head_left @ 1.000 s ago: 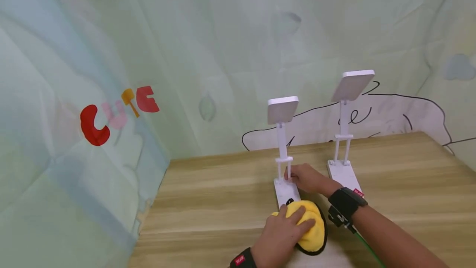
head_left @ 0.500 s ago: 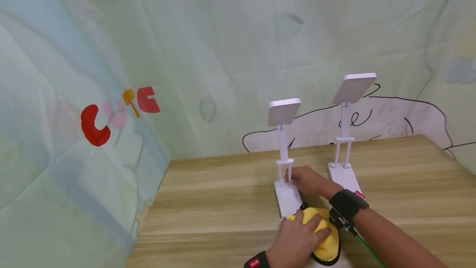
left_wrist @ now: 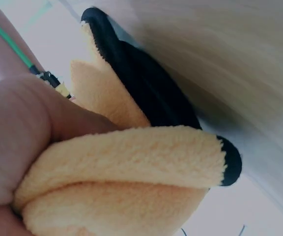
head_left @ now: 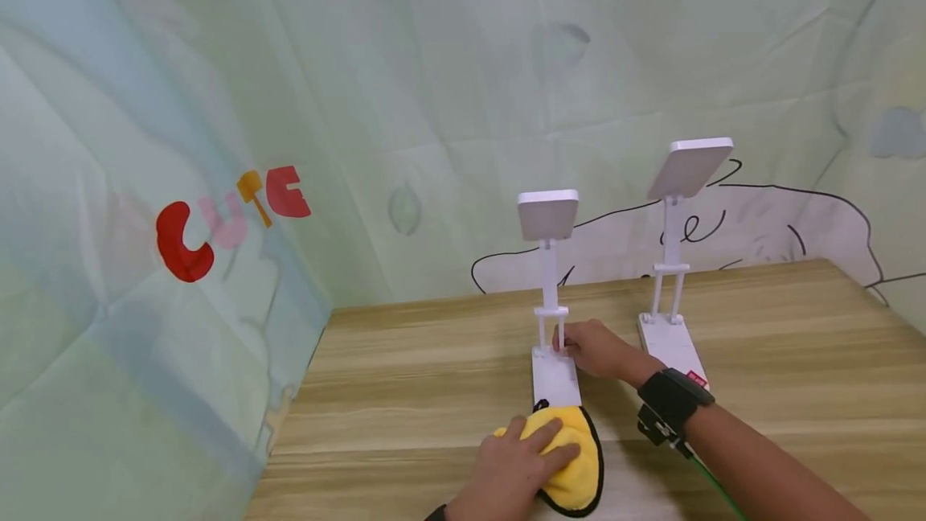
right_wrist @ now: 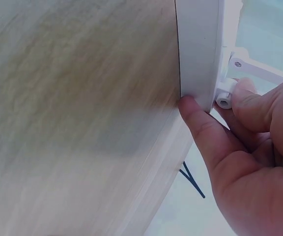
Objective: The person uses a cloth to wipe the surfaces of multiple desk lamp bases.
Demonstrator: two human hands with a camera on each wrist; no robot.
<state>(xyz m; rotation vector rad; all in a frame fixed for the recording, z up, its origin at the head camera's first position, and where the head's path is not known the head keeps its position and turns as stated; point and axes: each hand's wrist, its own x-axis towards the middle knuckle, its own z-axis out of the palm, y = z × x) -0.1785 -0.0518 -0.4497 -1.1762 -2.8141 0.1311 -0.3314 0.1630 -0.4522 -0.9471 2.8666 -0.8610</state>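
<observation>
A white phone stand (head_left: 557, 376) stands upright on the table, its holder plate tilted at the top of the post. My right hand (head_left: 599, 348) pinches the stand near the hinge at the back of its base; in the right wrist view its thumb is at the white hinge (right_wrist: 224, 101) and a finger touches the base edge (right_wrist: 198, 59). My left hand (head_left: 506, 469) grips a yellow cloth (head_left: 581, 481) with black edging over the front end of the base, which the cloth covers. In the left wrist view the folded cloth (left_wrist: 131, 155) bulges beside the thumb.
A second, taller white phone stand (head_left: 673, 344) stands to the right, close to my right forearm. Behind the wooden table (head_left: 405, 392) hangs a printed cloth backdrop (head_left: 434, 103). A green cable (head_left: 712, 481) runs from the right wrist camera.
My left hand and the yellow cloth moved right and nearer, then back left across the front of the base. The stand turned slightly. My right hand kept its place.
</observation>
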